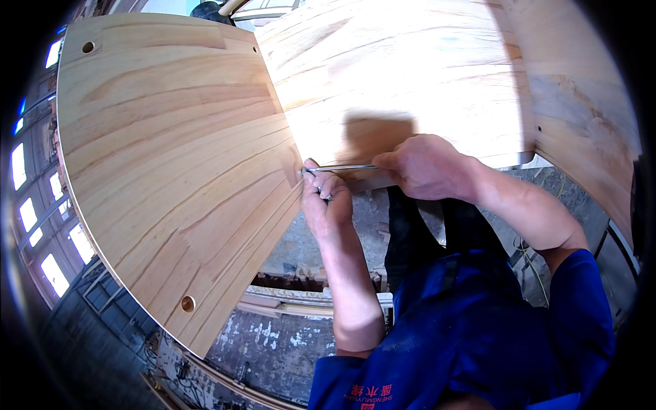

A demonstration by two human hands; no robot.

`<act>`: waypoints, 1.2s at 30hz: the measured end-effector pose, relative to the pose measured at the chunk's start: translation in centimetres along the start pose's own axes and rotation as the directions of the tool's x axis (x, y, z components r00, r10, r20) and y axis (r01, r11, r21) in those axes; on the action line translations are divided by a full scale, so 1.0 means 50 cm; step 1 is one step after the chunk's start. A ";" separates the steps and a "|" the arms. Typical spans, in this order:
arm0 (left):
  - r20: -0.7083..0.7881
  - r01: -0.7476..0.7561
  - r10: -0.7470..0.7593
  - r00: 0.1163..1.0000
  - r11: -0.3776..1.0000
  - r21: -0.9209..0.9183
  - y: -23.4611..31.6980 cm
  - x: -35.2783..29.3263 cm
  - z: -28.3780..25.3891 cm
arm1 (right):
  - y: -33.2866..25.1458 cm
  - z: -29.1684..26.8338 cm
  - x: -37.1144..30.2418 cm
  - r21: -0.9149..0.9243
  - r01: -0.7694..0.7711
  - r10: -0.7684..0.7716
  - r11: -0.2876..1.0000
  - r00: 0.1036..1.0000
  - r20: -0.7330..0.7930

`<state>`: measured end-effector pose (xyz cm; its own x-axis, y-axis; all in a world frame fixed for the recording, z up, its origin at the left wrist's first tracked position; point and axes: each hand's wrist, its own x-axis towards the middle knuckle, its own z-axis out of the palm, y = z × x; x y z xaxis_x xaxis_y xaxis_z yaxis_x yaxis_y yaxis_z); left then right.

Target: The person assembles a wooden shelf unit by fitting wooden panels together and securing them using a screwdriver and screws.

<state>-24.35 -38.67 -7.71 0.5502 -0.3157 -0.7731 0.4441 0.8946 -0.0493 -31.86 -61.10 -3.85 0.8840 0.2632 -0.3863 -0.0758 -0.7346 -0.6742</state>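
My right hand (pixel 434 167) is closed round the handle of a screwdriver (pixel 342 167); the handle itself is hidden in the fist. The thin metal shaft points left, and its tip meets the inner edge of a pale wooden panel (pixel 178 137). At that tip, my left hand (pixel 329 201) has its thumb and fingertips gathered against the panel. Small metal screws (pixel 330 198) show between its curled fingers. What sits right under the screwdriver tip is too small to make out.
A second wooden panel (pixel 424 75), brightly lit, lies ahead and adjoins the left one. Another panel (pixel 581 109) rises on the right. The left panel has round holes (pixel 188 304) near its outer corners. Below are a paint-spotted surface (pixel 266 345) and wooden strips (pixel 294 301).
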 end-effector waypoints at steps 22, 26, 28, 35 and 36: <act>-0.069 -0.216 0.227 0.971 0.967 0.136 -0.035 -0.003 0.012 | 0.005 -0.019 0.022 0.220 -0.077 0.066 0.972 0.996 0.058; -0.062 -0.250 0.269 0.961 0.945 0.212 -0.035 -0.006 0.008 | -0.004 -0.032 0.031 0.234 -0.063 0.041 0.970 0.994 0.098; -0.078 -0.274 0.321 0.944 0.893 0.357 -0.055 -0.028 0.013 | 0.006 -0.020 0.039 0.167 -0.034 0.018 0.985 0.995 0.096; 0.307 -0.436 0.555 0.774 0.115 0.892 0.008 -0.101 -0.089 | -0.011 0.012 0.027 -0.217 -0.009 -0.026 0.976 0.987 -0.156; 0.382 -0.420 0.525 0.761 -0.050 0.906 0.031 -0.100 -0.077 | -0.009 0.022 0.029 -0.273 0.004 -0.046 0.962 0.988 -0.150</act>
<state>-29.15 -34.50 -6.32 0.9217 0.1086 -0.3723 0.3871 -0.1987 0.9004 -31.03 -59.69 -4.77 0.9457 0.2004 -0.2560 0.0562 -0.8763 -0.4785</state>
